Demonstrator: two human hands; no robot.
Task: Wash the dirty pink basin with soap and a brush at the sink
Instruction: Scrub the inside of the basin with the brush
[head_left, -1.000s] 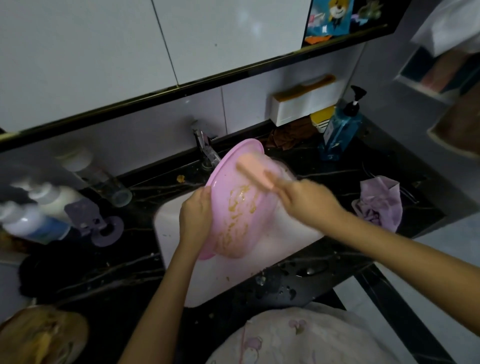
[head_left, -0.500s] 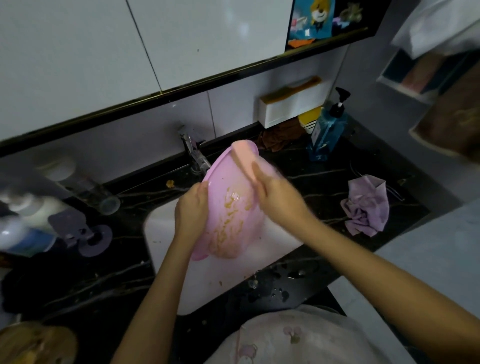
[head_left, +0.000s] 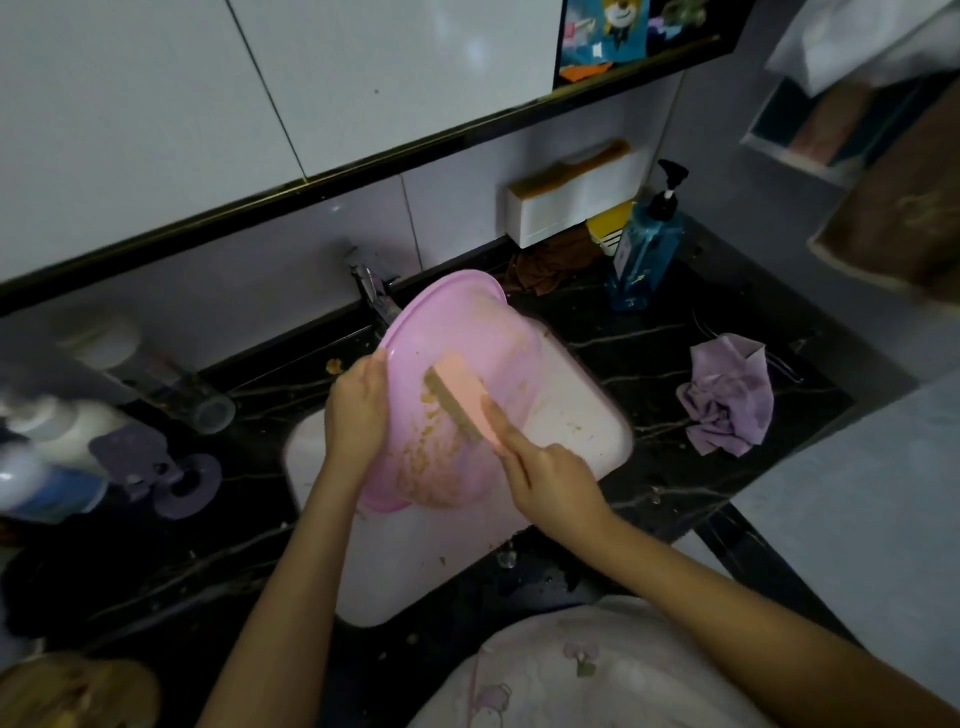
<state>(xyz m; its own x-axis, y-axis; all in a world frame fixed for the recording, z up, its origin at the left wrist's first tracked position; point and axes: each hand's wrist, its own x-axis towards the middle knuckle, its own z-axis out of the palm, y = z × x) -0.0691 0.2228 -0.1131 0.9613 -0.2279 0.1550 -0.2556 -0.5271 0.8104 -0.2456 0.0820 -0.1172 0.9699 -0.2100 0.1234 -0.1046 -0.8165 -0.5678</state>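
A pink basin (head_left: 467, 322) stands tilted on its edge over the white sink (head_left: 587, 421), its inside smeared with yellow-brown dirt. My left hand (head_left: 358, 405) grips the basin's left rim. My right hand (head_left: 545, 473) holds a pink brush (head_left: 457, 400) by its lower end, forefinger along its back. The brush lies inside the basin with its dirty bristles against the wall, near the middle. A blue soap pump bottle (head_left: 647, 249) stands on the counter at the back right.
The faucet (head_left: 371, 291) rises behind the basin. On the black marble counter (head_left: 649, 343) lie a crumpled purple cloth (head_left: 727, 400) at the right and a brown rag (head_left: 545, 260) at the back. Bottles (head_left: 57, 447) and a glass (head_left: 197, 405) stand at the left.
My right hand has drawn the brush down from the basin's upper rim to the middle of its inside. My left hand still grips the left rim.
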